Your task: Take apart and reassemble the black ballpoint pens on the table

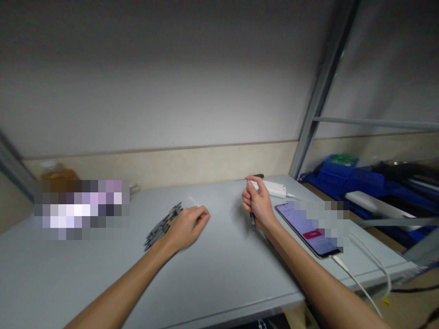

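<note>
On the right side of the table my right hand (257,203) is closed around a slim dark pen (253,223), held upright. The pen's lower end points down at the tabletop, and my thumb is at its upper end. My left hand (188,224) rests on the table, its fingers curled and pressed together. Whether anything is between those fingers is hidden. Just left of that hand lies a pile of slim dark-grey pens or pen-like pieces (159,232), partly covered by the hand.
A phone (302,228) with a lit screen and a white cable (356,283) lies right of my right arm. Behind my right hand are a white charger-like block (274,188) and a dark-handled screwdriver (259,176). A bottle (58,172) stands back left. Metal posts (317,100) frame the grey table (212,283).
</note>
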Demonstrator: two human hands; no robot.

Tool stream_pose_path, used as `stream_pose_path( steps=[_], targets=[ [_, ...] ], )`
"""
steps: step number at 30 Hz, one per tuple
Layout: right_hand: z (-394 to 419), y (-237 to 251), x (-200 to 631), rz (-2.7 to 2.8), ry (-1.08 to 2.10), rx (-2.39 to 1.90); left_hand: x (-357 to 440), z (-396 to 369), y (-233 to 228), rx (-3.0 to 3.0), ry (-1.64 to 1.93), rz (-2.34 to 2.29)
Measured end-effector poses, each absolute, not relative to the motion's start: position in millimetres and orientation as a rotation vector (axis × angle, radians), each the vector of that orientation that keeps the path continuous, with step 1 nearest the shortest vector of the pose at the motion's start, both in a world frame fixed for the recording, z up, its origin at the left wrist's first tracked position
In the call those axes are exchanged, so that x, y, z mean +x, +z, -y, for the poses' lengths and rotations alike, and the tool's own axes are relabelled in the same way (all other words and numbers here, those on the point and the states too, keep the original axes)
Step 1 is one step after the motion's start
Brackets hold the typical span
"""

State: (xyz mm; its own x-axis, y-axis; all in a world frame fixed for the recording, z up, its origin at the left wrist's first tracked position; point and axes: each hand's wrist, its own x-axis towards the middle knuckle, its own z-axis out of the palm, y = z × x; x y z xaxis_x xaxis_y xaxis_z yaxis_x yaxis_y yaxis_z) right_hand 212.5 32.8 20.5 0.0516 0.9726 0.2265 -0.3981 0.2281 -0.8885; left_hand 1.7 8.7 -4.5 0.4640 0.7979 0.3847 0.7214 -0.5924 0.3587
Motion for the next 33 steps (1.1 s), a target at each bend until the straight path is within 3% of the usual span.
stream_pose_path(
  steps=[33],
  targets=[
    [-32.4,24.3,214.7,0.955,1.195,-0.699,3.0,-10.4,-8.4,2.610,0.687,-1.418]
  ],
)
